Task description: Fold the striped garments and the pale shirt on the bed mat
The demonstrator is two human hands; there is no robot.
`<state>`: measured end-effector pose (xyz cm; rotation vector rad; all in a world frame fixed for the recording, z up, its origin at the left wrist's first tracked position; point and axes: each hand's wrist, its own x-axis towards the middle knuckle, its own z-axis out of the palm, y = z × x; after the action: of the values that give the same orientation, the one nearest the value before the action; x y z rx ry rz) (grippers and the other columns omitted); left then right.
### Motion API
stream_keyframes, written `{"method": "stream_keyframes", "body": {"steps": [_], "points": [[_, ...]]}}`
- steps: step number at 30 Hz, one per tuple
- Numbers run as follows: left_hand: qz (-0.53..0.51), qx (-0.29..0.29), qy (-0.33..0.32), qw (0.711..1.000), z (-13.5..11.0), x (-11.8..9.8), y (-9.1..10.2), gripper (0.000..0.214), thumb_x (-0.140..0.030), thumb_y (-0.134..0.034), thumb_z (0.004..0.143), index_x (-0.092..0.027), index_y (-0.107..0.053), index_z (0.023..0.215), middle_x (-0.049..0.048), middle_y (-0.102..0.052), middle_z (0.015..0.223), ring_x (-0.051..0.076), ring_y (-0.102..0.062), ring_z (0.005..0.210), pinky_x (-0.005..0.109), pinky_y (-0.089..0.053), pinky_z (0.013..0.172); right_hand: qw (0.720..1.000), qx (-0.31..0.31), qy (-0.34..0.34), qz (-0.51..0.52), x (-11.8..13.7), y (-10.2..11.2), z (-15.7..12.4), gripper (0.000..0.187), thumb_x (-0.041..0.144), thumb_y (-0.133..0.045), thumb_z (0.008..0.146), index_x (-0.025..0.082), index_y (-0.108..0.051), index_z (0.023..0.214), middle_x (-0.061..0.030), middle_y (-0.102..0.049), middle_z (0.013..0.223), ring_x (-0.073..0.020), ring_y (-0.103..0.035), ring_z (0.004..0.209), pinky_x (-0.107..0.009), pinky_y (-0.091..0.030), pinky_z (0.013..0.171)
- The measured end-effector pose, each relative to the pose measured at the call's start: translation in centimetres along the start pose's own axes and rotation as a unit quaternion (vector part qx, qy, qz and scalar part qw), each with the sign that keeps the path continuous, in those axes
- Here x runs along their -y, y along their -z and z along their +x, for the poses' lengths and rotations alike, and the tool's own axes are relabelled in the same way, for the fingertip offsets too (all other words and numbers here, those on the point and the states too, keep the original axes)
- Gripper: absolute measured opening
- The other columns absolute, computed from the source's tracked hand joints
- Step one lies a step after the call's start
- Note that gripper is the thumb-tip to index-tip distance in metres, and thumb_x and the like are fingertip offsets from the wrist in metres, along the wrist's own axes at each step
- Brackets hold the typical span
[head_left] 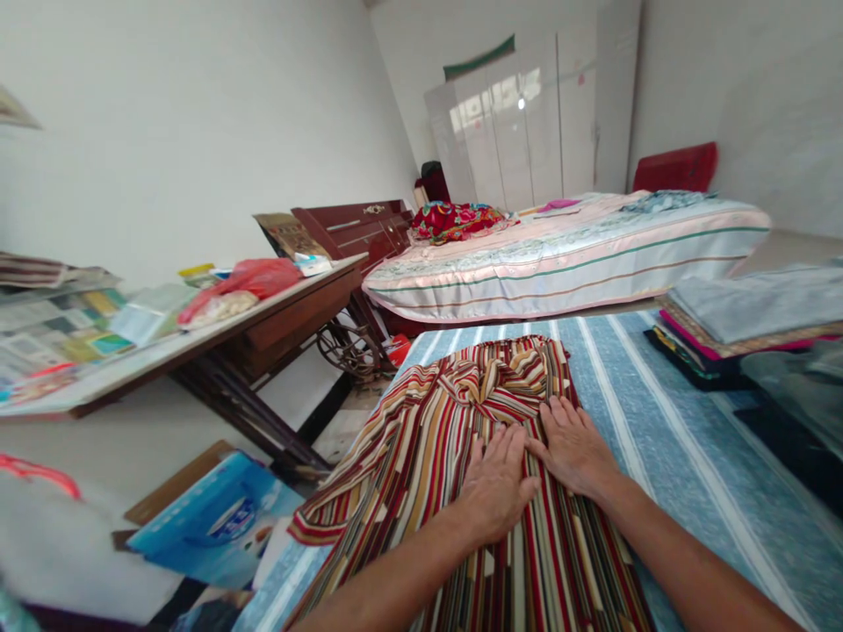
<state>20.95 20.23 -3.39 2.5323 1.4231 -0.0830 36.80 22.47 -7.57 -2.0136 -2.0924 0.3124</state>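
A striped garment [421, 456] in red, tan, black and cream lies spread on a blue, white-striped cloth surface [632, 377]. Fabric gathers into a twisted knot near its far end, and one sleeve reaches out to the left. My left hand [499, 478] rests flat on the middle of the garment, fingers stretched out below the knot. Just to its right, my right hand [574, 443] lies flat near the garment's right edge, fingers extended. Both palms press on the fabric without gripping it. The near end of the garment runs out of view.
At the right stands a stack of folded clothes [751, 307]. A table [296, 298] holding a red plastic bag [256, 285] is on the left, with a blue box [217, 518] beneath. Beyond lies a bed [559, 272], with a white wardrobe [520, 140] behind.
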Motion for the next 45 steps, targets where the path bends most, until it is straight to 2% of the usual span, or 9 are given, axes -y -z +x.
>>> {"method": "stream_keyframes", "body": {"steps": [7,10,12,15,19,24,33,39,45], "points": [[-0.002,-0.024,-0.03,0.999,-0.4,0.6,-0.1,0.062,-0.042,-0.042,0.087,-0.022,-0.023,0.142,0.0083,-0.027,0.149,0.026,-0.02,0.137,0.055,-0.016,0.11,1.0,-0.009,0.004,-0.022,-0.2,-0.5,0.1,0.077,0.06,-0.027,0.088,0.005,-0.03,0.141,-0.0172,-0.023,0.149,-0.0294,-0.014,0.138,-0.044,-0.011,0.11],[-0.016,-0.111,-0.05,0.992,0.1,1.8,0.9,0.051,-0.034,-0.049,0.084,-0.019,-0.039,0.131,0.0109,-0.045,0.137,0.025,-0.039,0.127,0.047,-0.03,0.106,0.999,-0.028,0.005,-0.029,-0.3,-1.0,0.1,0.08,0.064,-0.024,0.086,0.005,-0.033,0.14,-0.0172,-0.024,0.148,-0.0298,-0.017,0.137,-0.044,-0.012,0.11],[0.004,-0.187,-0.022,0.982,0.9,3.0,2.2,0.036,-0.026,-0.048,0.083,-0.017,-0.051,0.117,0.0118,-0.057,0.12,0.025,-0.049,0.115,0.042,-0.038,0.1,0.999,-0.04,0.01,-0.031,-0.4,-1.3,0.1,0.083,0.067,-0.024,0.085,0.005,-0.034,0.14,-0.0174,-0.025,0.148,-0.03,-0.017,0.137,-0.045,-0.013,0.11],[0.071,-0.249,0.044,0.965,2.5,5.0,4.5,0.034,-0.017,-0.05,0.079,-0.015,-0.054,0.113,0.0136,-0.055,0.117,0.028,-0.048,0.112,0.043,-0.039,0.097,0.998,-0.055,0.017,-0.033,-0.5,-1.7,0.1,0.084,0.068,-0.024,0.084,0.005,-0.035,0.139,-0.0186,-0.028,0.147,-0.0308,-0.018,0.137,-0.045,-0.014,0.11],[0.081,-0.215,0.039,0.972,5.3,8.0,6.3,0.054,-0.006,-0.055,0.068,-0.02,-0.054,0.12,0.0127,-0.043,0.133,0.032,-0.037,0.124,0.05,-0.032,0.102,0.997,-0.063,0.018,-0.047,-0.5,-1.9,0.1,0.083,0.068,-0.023,0.085,0.006,-0.037,0.138,-0.0179,-0.029,0.146,-0.0312,-0.021,0.136,-0.045,-0.016,0.109],[0.03,-0.15,-0.033,0.988,9.1,10.9,7.0,0.036,-0.01,-0.06,0.068,-0.02,-0.067,0.102,0.0063,-0.062,0.109,0.023,-0.053,0.107,0.034,-0.037,0.099,0.996,-0.063,0.02,-0.057,-0.5,-1.9,0.0,0.083,0.067,-0.023,0.085,0.005,-0.037,0.138,-0.018,-0.031,0.145,-0.0313,-0.022,0.135,-0.045,-0.017,0.109],[-0.084,-0.129,-0.024,0.988,11.1,11.7,6.8,0.02,-0.02,-0.06,0.069,-0.018,-0.07,0.086,-0.004,-0.066,0.081,0.014,-0.058,0.079,0.021,-0.045,0.075,0.995,-0.068,0.022,-0.067,-0.5,-1.7,0.0,0.081,0.066,-0.024,0.086,0.005,-0.038,0.137,-0.0175,-0.032,0.145,-0.0311,-0.023,0.135,-0.045,-0.019,0.109],[-0.125,-0.154,0.037,0.979,10.9,11.7,5.8,0.014,-0.021,-0.057,0.067,-0.018,-0.071,0.07,-0.0048,-0.06,0.058,0.012,-0.054,0.06,0.021,-0.042,0.06,0.995,-0.067,0.022,-0.071,-0.3,-1.4,-0.2,0.081,0.066,-0.026,0.085,0.005,-0.038,0.137,-0.0182,-0.032,0.144,-0.0316,-0.024,0.135,-0.045,-0.02,0.108],[-0.169,-0.242,0.083,0.952,11.6,11.8,6.3,0.018,-0.014,-0.049,0.069,-0.015,-0.068,0.068,-0.0018,-0.06,0.058,0.011,-0.053,0.059,0.021,-0.042,0.06,0.996,-0.062,0.019,-0.059,-0.5,-1.6,-0.1,0.082,0.067,-0.025,0.085,0.005,-0.038,0.138,-0.018,-0.031,0.145,-0.0318,-0.022,0.135,-0.045,-0.018,0.109]]}}
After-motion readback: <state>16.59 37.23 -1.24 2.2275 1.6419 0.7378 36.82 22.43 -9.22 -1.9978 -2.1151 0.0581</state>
